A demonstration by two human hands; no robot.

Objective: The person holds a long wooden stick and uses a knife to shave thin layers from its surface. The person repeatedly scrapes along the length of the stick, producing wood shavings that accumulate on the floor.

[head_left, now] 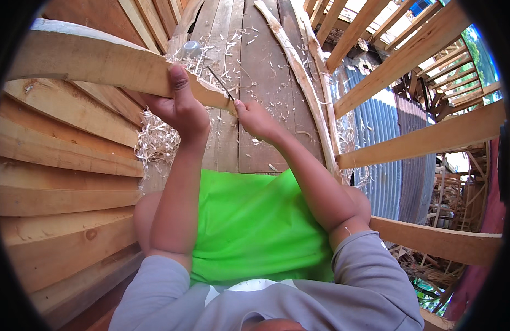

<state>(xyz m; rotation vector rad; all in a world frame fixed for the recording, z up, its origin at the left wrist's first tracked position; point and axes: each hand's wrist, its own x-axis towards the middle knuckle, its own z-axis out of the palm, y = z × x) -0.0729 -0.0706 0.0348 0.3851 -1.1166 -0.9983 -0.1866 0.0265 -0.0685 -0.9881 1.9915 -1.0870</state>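
Note:
A long pale wooden plank [100, 62] slants from the upper left down to the middle of the view. My left hand [183, 102] grips it near its right end, thumb pressed on the broad face and the other fingers mostly hidden behind. Closed in my right hand [257, 120] is a knife with a thin dark blade [219, 80]; its handle is hidden in the fist. The blade points up and left, close beside the plank's narrow end, where the edge looks freshly cut. From this angle I cannot tell whether it touches the wood.
Curled wood shavings [158, 138] are heaped by the board wall [62, 193] on the left and scattered over the plank floor [266, 71]. A clear plastic cup [191, 48] stands ahead. Rough wooden strips [296, 60], railing bars [426, 142] and corrugated metal sheets [379, 138] line the right.

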